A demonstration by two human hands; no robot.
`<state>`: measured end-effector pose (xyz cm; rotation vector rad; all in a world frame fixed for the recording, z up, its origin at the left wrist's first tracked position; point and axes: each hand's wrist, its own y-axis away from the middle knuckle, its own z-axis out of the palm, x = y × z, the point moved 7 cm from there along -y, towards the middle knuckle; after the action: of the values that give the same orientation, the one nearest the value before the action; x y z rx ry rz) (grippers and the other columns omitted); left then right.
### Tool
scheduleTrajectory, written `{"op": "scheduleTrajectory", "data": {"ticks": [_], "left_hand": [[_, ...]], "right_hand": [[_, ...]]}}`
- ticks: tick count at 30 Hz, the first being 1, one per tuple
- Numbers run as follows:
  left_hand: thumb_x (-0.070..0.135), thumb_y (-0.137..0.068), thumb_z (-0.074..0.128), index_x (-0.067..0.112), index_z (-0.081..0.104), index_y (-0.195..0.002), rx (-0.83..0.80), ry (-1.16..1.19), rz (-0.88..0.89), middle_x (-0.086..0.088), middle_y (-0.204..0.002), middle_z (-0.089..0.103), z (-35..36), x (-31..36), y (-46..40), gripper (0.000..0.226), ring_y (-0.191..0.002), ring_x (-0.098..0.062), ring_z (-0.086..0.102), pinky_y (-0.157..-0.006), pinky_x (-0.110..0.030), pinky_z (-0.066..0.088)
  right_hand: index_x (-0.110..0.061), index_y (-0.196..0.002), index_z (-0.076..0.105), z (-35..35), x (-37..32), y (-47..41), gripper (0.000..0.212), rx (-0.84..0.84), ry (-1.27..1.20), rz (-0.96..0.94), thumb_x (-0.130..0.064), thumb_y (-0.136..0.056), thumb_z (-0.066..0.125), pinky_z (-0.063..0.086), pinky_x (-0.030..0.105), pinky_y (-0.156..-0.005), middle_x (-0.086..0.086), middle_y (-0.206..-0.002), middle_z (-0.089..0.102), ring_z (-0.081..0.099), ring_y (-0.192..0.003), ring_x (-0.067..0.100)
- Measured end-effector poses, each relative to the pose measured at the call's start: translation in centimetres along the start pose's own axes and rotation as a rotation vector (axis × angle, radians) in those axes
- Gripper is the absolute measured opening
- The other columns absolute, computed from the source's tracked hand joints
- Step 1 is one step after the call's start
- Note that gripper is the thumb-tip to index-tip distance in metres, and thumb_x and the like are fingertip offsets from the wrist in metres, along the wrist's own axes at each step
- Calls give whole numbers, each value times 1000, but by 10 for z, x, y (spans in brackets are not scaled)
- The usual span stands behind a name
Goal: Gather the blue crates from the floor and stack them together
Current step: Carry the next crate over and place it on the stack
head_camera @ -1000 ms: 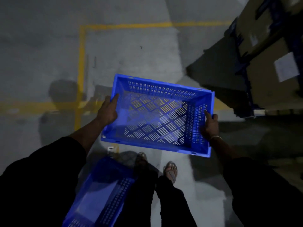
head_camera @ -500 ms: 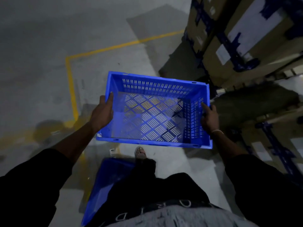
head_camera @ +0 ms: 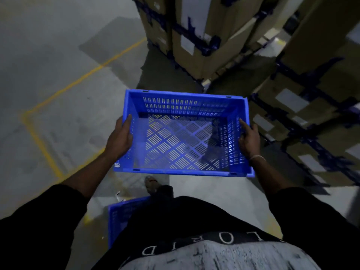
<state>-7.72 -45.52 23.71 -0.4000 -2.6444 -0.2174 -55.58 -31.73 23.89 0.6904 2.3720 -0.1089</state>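
I carry an empty blue slotted crate [head_camera: 183,133] level in front of my waist, above the grey floor. My left hand [head_camera: 120,139] grips its left short wall, thumb inside the rim. My right hand [head_camera: 248,141] grips the right short wall the same way. A second blue crate [head_camera: 120,217] rests on the floor behind my left leg; my trousers hide most of it, so only its near corner shows.
Stacked cardboard boxes with dark blue strapping [head_camera: 194,36] rise ahead, and more boxes [head_camera: 303,117] line the right side. Yellow floor lines [head_camera: 39,137] mark a corner at the left. My foot [head_camera: 152,184] steps below the crate.
The view has swung right and I have walked forward; the boxes are nearer and fill the top right. The floor crate has slipped further behind me. Both hands keep their grip.
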Motion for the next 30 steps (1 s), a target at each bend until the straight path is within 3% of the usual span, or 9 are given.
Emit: {"op": "scheduleTrajectory", "data": {"ticks": [4, 7, 10, 14, 20, 22, 25, 30], "left_hand": [[16, -88, 53, 34, 22, -158, -90, 63, 85, -1, -162, 22, 24, 55, -22, 78, -111, -35, 61, -86, -39, 51], [21, -84, 52, 32, 26, -157, -137, 72, 143, -4, -161, 26, 38, 98, -39, 78, -124, -33, 56, -94, -40, 52], [28, -82, 48, 32, 28, -157, -189, 56, 204, -4, -160, 28, 51, 137, -56, 77, -125, -34, 56, -92, -42, 53], [18, -88, 54, 29, 30, -157, -239, 33, 320, -4, -162, 26, 66, 190, -80, 74, -127, -33, 54, -90, -41, 52], [18, -92, 54, 33, 24, -160, -355, -32, 473, -5, -165, 20, 104, 252, -133, 75, -121, -35, 58, -81, -40, 52], [19, -93, 55, 34, 23, -160, -399, -46, 526, -5, -166, 18, 120, 273, -152, 76, -114, -36, 60, -78, -38, 51], [19, -90, 56, 32, 24, -160, -468, -29, 630, -8, -165, 20, 142, 305, -177, 77, -109, -39, 62, -82, -47, 54], [17, -88, 58, 26, 26, -159, -524, -63, 839, -12, -159, 29, 169, 367, -198, 78, -107, -42, 62, -83, -48, 54]], "right_hand": [[-14, -142, 52, -46, 56, 32, 54, 94, -12, 78, -1, -90, 53, 39, 33, -98, 21, -130, 45, 56, -110, 40], [-12, -141, 53, -75, 90, 58, 56, 167, -2, 135, -3, -86, 53, 43, 39, -94, 25, -123, 46, 56, -101, 43], [-12, -141, 53, -95, 120, 82, 61, 218, 28, 206, 6, -83, 53, 44, 45, -87, 25, -117, 47, 55, -93, 44], [-11, -143, 50, -114, 147, 109, 58, 271, 22, 321, 6, -88, 50, 44, 51, -89, 24, -120, 45, 52, -97, 44], [-13, -145, 48, -131, 170, 147, 60, 395, -13, 477, 6, -88, 49, 44, 44, -87, 22, -120, 45, 53, -97, 42], [-15, -144, 49, -134, 176, 159, 62, 447, -14, 550, 6, -87, 48, 41, 35, -80, 22, -121, 46, 54, -94, 40], [-13, -143, 50, -136, 177, 178, 60, 513, -34, 646, 9, -87, 46, 34, 26, -75, 22, -114, 46, 53, -87, 36], [-14, -145, 48, -133, 182, 212, 56, 592, -46, 799, 4, -92, 45, 39, 31, -77, 19, -112, 45, 54, -86, 38]]}}
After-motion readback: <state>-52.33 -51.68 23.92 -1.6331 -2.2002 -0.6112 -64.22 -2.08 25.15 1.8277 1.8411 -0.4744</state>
